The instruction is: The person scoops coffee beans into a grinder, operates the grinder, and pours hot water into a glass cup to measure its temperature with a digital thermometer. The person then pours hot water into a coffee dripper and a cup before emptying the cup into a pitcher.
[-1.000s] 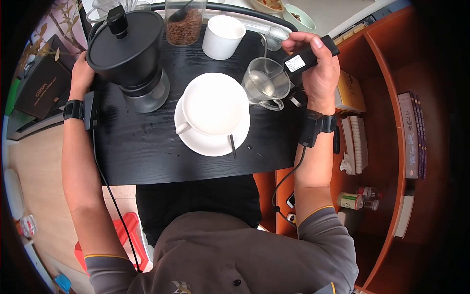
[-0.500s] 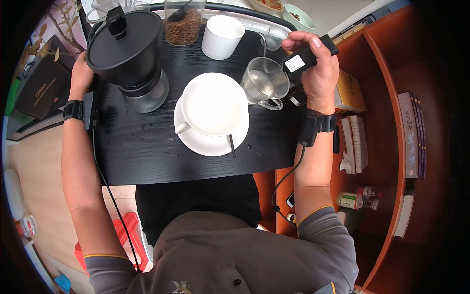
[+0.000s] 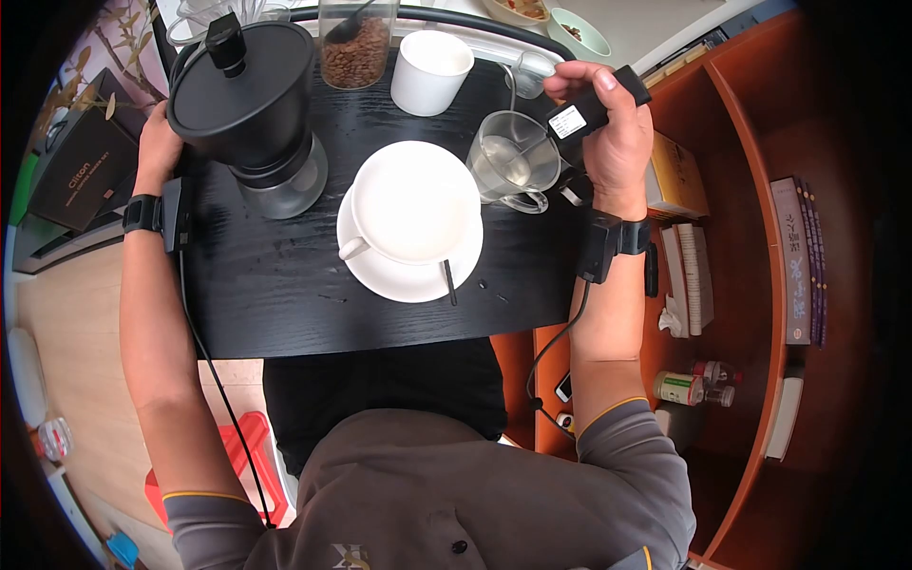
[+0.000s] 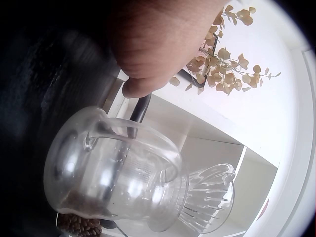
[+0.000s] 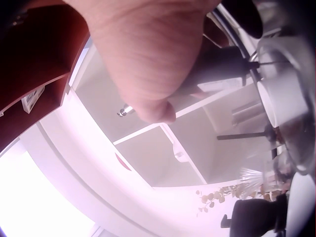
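My right hand (image 3: pixel 616 142) grips a black handheld milk frother (image 3: pixel 584 116) with a white label, its handle tilted. The frother's thin shaft reaches down into a glass cup (image 3: pixel 484 176) with a handle and a little cloudy liquid inside. At the table's left edge, beside the coffee grinder (image 3: pixel 242 81), is my left hand (image 3: pixel 160 144). In the left wrist view its thumb lies at the black rail (image 4: pixel 141 107); its other fingers are hidden. A white cup (image 3: pixel 418 209) stands on a saucer (image 3: pixel 375 280) in the middle.
Behind the cups stand a white tumbler (image 3: pixel 432 74), a jar of coffee beans (image 3: pixel 356 57) and a small clear cup (image 3: pixel 532 74). A dark stick (image 3: pixel 449 283) lies on the saucer. A glass server (image 4: pixel 113 168) shows in the left wrist view. Wooden shelves (image 3: pixel 750 142) rise at the right.
My right hand and the frother have shifted slightly left, with the shaft still in the glass cup. My left hand stays at the table edge.
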Available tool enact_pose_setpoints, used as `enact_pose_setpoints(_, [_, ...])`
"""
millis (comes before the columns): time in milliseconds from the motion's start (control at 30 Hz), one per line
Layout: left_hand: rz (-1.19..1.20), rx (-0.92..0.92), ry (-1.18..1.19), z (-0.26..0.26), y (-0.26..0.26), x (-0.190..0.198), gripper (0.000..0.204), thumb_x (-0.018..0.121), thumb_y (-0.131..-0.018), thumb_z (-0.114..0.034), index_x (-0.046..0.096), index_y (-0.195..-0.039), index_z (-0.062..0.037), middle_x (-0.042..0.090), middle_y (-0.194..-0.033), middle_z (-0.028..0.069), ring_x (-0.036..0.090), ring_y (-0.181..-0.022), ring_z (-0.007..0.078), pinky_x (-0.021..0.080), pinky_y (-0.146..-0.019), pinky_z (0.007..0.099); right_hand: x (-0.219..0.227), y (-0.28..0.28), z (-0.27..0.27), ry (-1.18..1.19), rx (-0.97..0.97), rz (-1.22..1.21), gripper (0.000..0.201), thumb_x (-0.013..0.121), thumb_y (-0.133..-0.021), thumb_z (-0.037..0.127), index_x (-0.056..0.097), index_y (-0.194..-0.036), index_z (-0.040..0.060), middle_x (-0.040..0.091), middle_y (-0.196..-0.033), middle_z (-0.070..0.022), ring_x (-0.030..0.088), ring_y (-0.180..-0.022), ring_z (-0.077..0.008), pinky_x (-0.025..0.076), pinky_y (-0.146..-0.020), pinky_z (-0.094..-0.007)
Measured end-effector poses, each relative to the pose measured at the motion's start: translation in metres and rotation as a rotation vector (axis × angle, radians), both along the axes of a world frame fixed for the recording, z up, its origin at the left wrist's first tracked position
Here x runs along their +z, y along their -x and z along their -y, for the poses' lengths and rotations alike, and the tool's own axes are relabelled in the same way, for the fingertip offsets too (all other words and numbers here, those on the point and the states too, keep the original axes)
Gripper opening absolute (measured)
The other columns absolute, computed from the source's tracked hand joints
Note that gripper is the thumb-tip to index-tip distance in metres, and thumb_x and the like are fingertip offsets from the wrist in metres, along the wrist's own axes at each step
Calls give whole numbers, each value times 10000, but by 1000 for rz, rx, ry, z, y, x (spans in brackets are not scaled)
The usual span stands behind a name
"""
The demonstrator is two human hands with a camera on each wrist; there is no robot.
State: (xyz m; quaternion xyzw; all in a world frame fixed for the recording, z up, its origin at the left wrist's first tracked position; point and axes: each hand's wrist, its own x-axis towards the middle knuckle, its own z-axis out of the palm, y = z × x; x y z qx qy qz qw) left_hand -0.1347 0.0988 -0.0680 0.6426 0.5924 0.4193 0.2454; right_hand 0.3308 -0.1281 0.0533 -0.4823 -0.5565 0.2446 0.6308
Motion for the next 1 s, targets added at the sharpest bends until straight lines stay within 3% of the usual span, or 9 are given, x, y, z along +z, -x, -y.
enact_pose_setpoints(300, [-7,-5,-4,-3,2,-3,527,617,-869,-376,641,-1226,11,701,-1146,204,665,-1076,281,476,-923,338,0,-1,0,15,33,38,448,513,-972,313,679,-1067,-93,726,-938,-191,692,-891,-235,524,-874,-341])
enact_pose_setpoints(400, [-19,-5,-13,-4,2,-3,528,619,-866,-376,641,-1227,9,701,-1144,205,665,-1072,281,476,-923,338,1,0,0,-10,94,-47,450,513,-971,314,680,-1064,-93,727,-933,-189,691,-887,-234,526,-869,-340])
enact_pose_setpoints(500, [-10,-4,-8,-2,2,-2,528,620,-865,-375,642,-1228,8,699,-1144,208,664,-1068,282,475,-924,338,0,-1,0,-2,-1,65,448,512,-971,313,679,-1065,-93,727,-931,-188,691,-889,-231,528,-866,-338])
enact_pose_setpoints(900, [-3,-5,-1,-7,3,-5,539,622,-866,-381,640,-1229,17,697,-1147,212,661,-1076,279,472,-934,337,2,-1,1,-12,96,-60,450,516,-971,309,675,-1078,-98,726,-934,-187,690,-893,-231,528,-866,-336])
enact_pose_setpoints(1000, [2,-3,-1,-2,2,-2,548,622,-869,-388,636,-1232,22,697,-1153,209,661,-1082,280,471,-939,337,2,0,1,9,-2,38,447,516,-970,302,673,-1079,-102,724,-937,-191,690,-890,-235,528,-867,-338])
